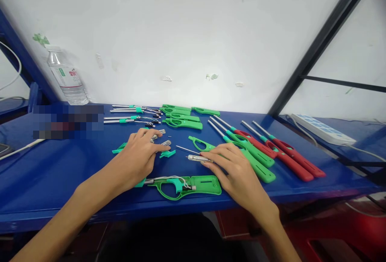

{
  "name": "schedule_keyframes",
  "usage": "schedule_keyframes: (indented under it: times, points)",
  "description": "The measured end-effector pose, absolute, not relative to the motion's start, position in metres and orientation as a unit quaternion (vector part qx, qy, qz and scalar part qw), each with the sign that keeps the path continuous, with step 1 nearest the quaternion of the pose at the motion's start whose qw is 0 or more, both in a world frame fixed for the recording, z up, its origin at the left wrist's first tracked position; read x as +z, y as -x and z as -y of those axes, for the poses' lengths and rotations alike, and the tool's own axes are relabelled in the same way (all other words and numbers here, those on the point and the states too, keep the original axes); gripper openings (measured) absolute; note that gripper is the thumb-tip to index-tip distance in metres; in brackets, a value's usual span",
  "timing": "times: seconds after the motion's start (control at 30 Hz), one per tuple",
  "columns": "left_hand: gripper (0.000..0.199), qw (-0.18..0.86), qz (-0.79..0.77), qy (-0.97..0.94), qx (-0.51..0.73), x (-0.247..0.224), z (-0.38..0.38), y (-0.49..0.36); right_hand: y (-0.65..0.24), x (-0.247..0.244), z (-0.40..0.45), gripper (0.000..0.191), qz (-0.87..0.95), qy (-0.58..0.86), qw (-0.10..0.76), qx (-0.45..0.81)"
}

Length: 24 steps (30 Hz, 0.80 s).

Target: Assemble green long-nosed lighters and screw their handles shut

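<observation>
- Centrally, two bare hands of mine, well apart, work above one blue table (75,165).
- My right hand (233,165): thumb and fingers pinched on one clear tank (197,158), its narrow tip toward the left.
- My left hand (138,149): bent over a cluster of small tanks (163,132), of which I count three; thumb and forefinger stand apart, and I cannot tell whether they grip any.
- One open handle (208,179), green, lies near the table's front edge between my arms, with one metal tube (148,181), one teal trigger (177,185) and white wires (181,177) in it.
- One thin rod (184,148) lies just behind the tank in my right hand; one green frame (200,144) is partly covered by that hand.
- Three loose teal pieces (167,154) show about my left hand, one nearly hidden.
- Five lighters with tubes lie at the right: two green lighters (261,169) and three red lighters (294,165).
- Toward the wall (181,33), I count five green shells (185,124) and, left of them, four wired tubes (116,121).
- One water bottle (68,79) stands at the back left; one power strip (322,129) lies far right.
</observation>
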State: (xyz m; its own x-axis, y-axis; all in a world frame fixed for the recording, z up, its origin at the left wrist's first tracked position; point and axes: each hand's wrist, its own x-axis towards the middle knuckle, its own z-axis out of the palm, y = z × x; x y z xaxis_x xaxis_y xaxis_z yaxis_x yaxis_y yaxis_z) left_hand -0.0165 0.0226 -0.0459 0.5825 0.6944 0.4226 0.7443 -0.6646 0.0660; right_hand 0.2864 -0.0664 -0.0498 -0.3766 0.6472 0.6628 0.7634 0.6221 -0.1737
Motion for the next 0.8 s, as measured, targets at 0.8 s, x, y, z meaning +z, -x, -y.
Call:
schedule_keyframes:
  times: [0.8]
  points:
    - [0.044,0.063,0.375,0.890,-0.251,-0.043,-0.031,0.020,-0.286,-0.048,0.068,0.020,0.824,0.436,0.355,-0.076]
